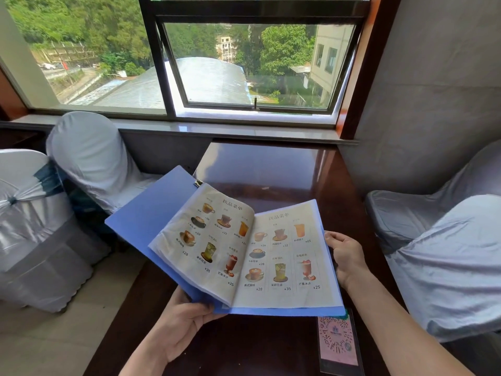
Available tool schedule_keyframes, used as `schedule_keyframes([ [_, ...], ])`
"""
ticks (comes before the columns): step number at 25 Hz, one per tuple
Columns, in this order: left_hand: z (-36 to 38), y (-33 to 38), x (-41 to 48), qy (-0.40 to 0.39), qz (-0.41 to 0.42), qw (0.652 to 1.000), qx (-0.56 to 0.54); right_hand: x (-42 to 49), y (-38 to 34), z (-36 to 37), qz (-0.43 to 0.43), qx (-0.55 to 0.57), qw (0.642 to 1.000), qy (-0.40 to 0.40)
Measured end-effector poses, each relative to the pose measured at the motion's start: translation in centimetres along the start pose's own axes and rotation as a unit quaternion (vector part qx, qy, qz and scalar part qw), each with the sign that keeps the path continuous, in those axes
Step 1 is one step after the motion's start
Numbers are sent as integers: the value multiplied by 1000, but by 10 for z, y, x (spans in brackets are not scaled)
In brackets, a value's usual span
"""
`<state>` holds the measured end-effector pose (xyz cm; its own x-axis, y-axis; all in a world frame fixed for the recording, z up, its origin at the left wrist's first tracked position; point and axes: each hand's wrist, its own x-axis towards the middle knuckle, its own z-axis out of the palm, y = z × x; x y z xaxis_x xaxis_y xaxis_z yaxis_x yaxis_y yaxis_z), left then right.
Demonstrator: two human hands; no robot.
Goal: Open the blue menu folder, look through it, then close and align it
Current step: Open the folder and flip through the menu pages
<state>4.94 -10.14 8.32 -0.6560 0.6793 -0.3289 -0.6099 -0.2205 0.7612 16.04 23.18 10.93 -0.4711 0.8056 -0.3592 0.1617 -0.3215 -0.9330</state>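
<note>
Folder spine: the blue menu folder (151,221) lay open, spine running away from the person.
Left hand (181,321): gripped the near-left edge, fingers probably curled under.
Right hand (345,256): pinched the right edge.

The blue menu folder (151,215) lies open at two drink pages.

Left page (206,240): heading 饮品菜单; legible prices ¥28, ¥32, ¥28, ¥35 and ¥25 under the drink pictures. The drink names are too small to read reliably.

Right page (287,256): heading 饮品菜单; prices ¥28, ¥32, ¥25, ¥28, ¥28, ¥35, ¥25.

The pink card (339,343) on the table carries a QR code; its small print is unreadable.
</note>
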Motion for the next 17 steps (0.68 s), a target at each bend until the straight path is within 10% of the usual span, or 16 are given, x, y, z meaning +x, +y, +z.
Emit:
schedule_keyframes([
  [17, -4, -1, -1, -54, -21, 995, -85, 6, 9, 7, -2, 0, 1000, 10],
])
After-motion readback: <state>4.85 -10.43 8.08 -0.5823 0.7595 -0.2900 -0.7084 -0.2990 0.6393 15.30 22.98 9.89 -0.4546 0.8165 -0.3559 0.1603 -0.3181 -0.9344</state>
